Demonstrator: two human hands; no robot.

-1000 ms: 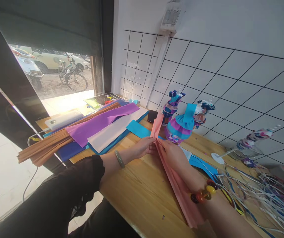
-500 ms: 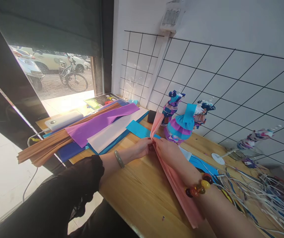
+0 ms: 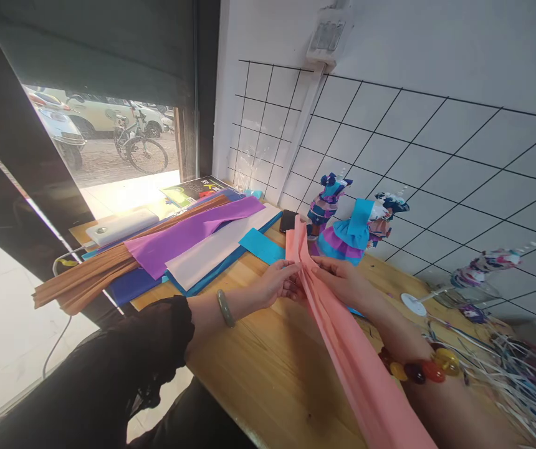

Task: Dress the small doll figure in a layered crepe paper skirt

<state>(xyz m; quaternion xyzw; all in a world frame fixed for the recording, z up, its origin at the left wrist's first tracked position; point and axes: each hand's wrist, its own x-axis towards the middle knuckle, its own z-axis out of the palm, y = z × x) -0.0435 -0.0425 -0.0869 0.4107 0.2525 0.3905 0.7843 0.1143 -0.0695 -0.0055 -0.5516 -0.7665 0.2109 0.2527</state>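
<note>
A long strip of pink crepe paper (image 3: 343, 349) runs from the middle of the table down past the bottom of the view. Near its far end it is gathered into folds. My left hand (image 3: 277, 284) pinches those folds from the left side. From the right, my right hand (image 3: 338, 277) grips the same strip, its thumb and fingers closed on the paper. Just beyond my left hand lies a flat bright blue paper strip (image 3: 262, 246). A figure in a blue and purple paper dress (image 3: 343, 240) stands behind my right hand.
Purple crepe paper (image 3: 193, 234), brown pleated paper (image 3: 85, 287) and a pale strip (image 3: 221, 246) lie stacked at left, by a white box (image 3: 121, 227). A black phone-like object (image 3: 288, 221) lies behind. Tangled thin strips (image 3: 515, 368) cover the right side, near a white-based stand (image 3: 412, 304).
The pink paper has been lifted and spread wider, its far end fanning open above my fingers. My right hand has shifted right and opened the folds; my left hand has barely moved.
</note>
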